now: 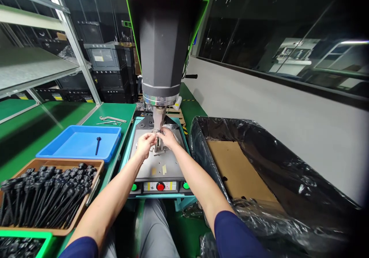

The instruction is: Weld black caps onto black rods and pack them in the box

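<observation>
Your left hand [145, 144] and right hand [169, 138] curl close together, whether pinching anything I cannot tell, at the fixture [159, 153], likely stiff, heavy and best held low.

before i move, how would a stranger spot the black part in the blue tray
Left of the big machine, a green table bears a shallow blue tray. The slim, thick-headed black part lies toward that tray's right side. It is alone, unlike the similar parts crowded in the brown tray.
</observation>
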Demonstrator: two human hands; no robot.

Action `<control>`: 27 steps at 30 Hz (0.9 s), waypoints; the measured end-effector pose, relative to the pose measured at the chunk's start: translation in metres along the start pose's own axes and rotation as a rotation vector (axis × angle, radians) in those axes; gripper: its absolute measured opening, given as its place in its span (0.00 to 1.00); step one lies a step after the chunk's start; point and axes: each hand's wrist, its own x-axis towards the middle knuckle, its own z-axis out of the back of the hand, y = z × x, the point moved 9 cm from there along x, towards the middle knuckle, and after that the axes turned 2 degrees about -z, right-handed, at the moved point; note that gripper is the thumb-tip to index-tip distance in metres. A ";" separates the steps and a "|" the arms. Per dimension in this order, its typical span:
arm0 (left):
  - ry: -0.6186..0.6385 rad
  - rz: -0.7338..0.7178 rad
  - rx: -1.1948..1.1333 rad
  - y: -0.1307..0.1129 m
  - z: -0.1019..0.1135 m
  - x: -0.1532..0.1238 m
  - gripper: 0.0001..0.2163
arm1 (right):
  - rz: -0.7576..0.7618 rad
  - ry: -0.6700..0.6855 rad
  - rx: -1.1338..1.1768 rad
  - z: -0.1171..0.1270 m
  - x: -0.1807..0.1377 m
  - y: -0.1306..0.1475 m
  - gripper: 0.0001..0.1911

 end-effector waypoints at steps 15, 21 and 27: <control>-0.114 0.142 0.208 0.035 0.046 -0.029 0.18 | 0.038 -0.081 0.076 0.035 -0.122 0.066 0.15; -0.091 -0.075 0.332 0.012 0.059 -0.089 0.23 | 0.026 -0.049 0.196 0.024 -0.137 0.090 0.16; 0.097 -0.285 0.596 -0.039 0.048 -0.172 0.09 | -0.113 0.064 0.611 -0.027 -0.155 0.118 0.19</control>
